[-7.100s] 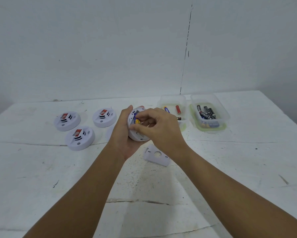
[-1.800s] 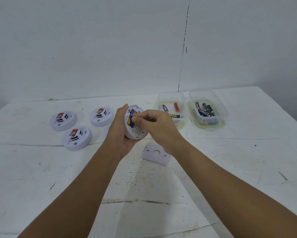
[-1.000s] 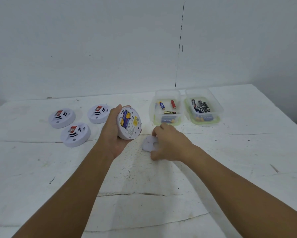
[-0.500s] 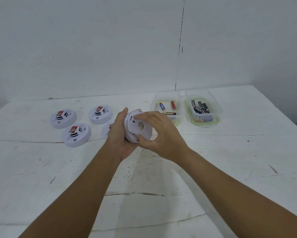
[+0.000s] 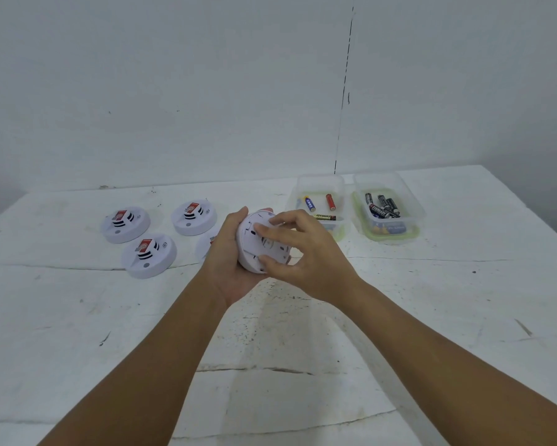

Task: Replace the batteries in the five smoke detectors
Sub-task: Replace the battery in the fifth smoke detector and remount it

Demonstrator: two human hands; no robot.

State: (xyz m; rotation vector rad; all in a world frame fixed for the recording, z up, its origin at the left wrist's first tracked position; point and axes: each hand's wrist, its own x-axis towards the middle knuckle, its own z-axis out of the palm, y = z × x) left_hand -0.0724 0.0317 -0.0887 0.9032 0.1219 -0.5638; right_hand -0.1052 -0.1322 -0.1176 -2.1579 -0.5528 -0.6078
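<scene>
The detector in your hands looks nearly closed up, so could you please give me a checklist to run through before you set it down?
1. Left hand grips the detector from behind: ok.
2. Right hand has fingers on the back cover: ok.
3. Cover sits flush and locked: cannot tell, fingers hide part of the seam.
4. Batteries inside: cannot tell, the cover hides them.
5. Bare table below the hands for setting down: ok.
6. Other detectors within reach, the nearest to the left: ok.
</scene>
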